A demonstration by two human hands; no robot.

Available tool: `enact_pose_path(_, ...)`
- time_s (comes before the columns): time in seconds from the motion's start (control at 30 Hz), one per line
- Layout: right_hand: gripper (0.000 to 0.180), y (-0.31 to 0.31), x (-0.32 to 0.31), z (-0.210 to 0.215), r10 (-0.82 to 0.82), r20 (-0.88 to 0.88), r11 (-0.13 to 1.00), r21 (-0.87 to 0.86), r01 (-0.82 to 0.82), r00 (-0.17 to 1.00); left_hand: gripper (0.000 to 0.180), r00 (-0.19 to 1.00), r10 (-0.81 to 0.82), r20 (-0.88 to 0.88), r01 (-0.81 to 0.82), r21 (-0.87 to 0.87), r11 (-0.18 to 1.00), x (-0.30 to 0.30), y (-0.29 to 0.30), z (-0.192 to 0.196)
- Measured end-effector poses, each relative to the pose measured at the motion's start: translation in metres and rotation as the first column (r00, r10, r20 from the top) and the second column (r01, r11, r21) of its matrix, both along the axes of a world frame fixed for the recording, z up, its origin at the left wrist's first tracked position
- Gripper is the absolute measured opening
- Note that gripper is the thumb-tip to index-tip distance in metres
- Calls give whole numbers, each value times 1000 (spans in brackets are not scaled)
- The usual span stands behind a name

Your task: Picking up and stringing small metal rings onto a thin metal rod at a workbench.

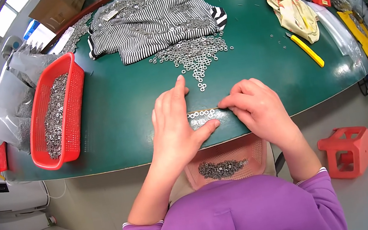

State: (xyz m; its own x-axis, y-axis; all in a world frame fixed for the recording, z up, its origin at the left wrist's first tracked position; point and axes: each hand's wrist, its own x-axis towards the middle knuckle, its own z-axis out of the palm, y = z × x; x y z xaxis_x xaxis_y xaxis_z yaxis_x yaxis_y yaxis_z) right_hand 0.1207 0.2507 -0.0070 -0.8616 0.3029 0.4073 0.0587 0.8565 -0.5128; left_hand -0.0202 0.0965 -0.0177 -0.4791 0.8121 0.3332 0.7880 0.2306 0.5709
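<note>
Washers [201,113] lie rowed at the table edge between flat open left hand [174,128] and curled, empty-looking right hand [256,108].

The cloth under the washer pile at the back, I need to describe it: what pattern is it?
The cloth has narrow black-and-white stripes, seen best in the head view.

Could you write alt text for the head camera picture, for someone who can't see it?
Seen from above, a person's left hand and right hand line up a short row of small metal washers at the near edge of a green table. Behind lie a loose pile of washers, a striped cloth and a red basket of washers.
</note>
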Motion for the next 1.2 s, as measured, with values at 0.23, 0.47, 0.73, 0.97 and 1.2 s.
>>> enact_pose_path(0.23, 18, -2, -2, -2, 0, -6, 1000, -4, 0, 1000, 93, 1000, 16, -5, -16, 1, 1000, -1, 0, -5)
enact_pose_path(0.47, 16, -1, -10, -1, 18, -13, 1000, 8, -17, 1000, 43, 787, -96, 609, -285, 498, 819, -17, -16, -11)
enact_pose_path(0.73, 16, -4, -11, -2, 45, 1, 999, 6, -45, 999, 41, 756, -91, 648, -321, 489, 811, -19, -19, -11)
enact_pose_path(0.97, 17, 1, 8, 0, 174, 50, 984, 24, -175, 983, 44, 762, -90, 642, -303, 476, 825, -18, -17, -12)
enact_pose_path(1.2, 23, 20, 48, 5, 202, 77, 979, 11, -204, 976, 50, 836, -55, 546, -147, 320, 936, -22, -13, -8)
